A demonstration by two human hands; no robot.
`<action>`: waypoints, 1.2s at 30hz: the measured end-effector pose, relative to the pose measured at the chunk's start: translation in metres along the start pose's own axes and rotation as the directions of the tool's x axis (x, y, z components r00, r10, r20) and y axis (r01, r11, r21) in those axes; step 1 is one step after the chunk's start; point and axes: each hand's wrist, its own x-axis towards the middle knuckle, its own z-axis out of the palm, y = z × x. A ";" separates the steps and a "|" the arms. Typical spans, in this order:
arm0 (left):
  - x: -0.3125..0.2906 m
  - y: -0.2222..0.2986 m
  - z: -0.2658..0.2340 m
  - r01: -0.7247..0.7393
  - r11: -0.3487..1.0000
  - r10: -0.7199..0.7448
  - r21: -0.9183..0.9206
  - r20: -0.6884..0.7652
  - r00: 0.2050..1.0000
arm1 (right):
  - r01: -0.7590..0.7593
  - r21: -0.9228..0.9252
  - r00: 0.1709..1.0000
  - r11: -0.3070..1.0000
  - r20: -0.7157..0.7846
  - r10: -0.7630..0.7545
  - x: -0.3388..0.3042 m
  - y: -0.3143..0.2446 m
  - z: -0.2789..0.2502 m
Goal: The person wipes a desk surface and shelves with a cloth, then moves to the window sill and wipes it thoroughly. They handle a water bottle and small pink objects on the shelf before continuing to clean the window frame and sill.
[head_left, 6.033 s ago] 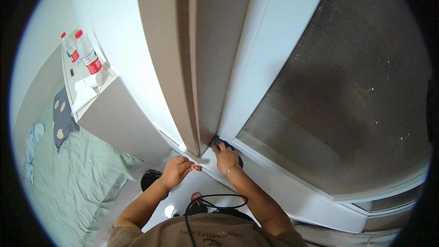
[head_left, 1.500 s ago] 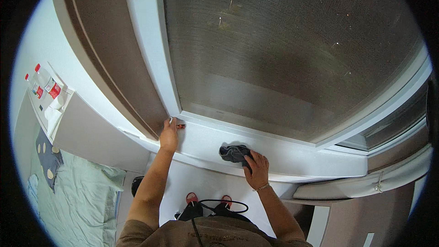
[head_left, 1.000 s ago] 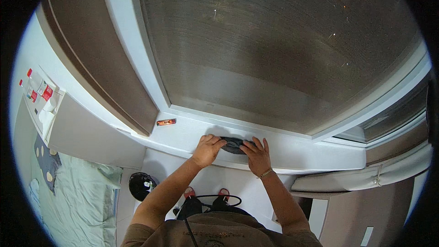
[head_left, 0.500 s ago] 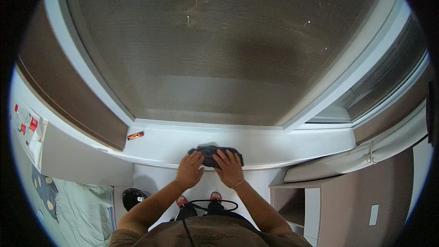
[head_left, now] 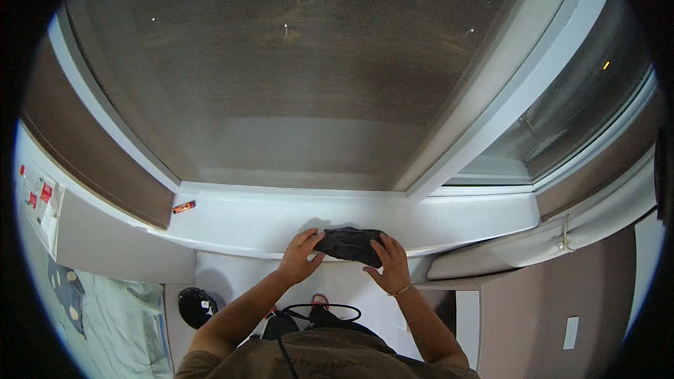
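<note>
Nearest to me, 2 forearms come up from 6 o'clock and meet at the front lip of the white window sill (head_left: 232, 221). My left hand (head_left: 298, 258) and my right hand (head_left: 388, 265) sit on either end of a dark grey cloth (head_left: 349, 244), which lies bunched on the sill's near edge, just below centre of the view. Each grip is loosely curled, fingers pressed down on top of the cloth rather than wrapped fully round it; I cannot tell whether the thumbs hook underneath.

The first risk, as I judge it, is the cloth's position: it sits right on the lip, so a push toward 6 o'clock could drag it off the edge and drop it to the floor by my feet.

Further out, at 9 o'clock from the cloth, a small orange and dark object (head_left: 184, 206) rests on the sill by the corner of the frame, well apart from my left hand. A long sweep that way could knock it off.

Beyond the sill at 12 o'clock stands the mesh window screen (head_left: 302, 77). A hard upward stroke could catch the cloth on the mesh or press it out of its frame.
</note>
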 end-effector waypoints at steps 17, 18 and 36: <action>-0.001 0.021 -0.028 0.190 0.942 -0.168 -0.278 0.103 0.980 | -0.651 0.424 0.752 0.630 0.249 0.610 0.005 -0.045 -0.052; 0.008 0.020 -0.027 0.207 0.919 -0.204 -0.335 0.046 0.978 | -0.558 0.472 0.801 0.682 0.095 0.591 0.005 -0.030 -0.039; 0.102 0.018 0.017 0.047 0.986 -0.130 -0.160 -0.556 0.821 | -0.304 -0.070 0.828 0.950 -0.513 0.227 0.087 0.026 0.003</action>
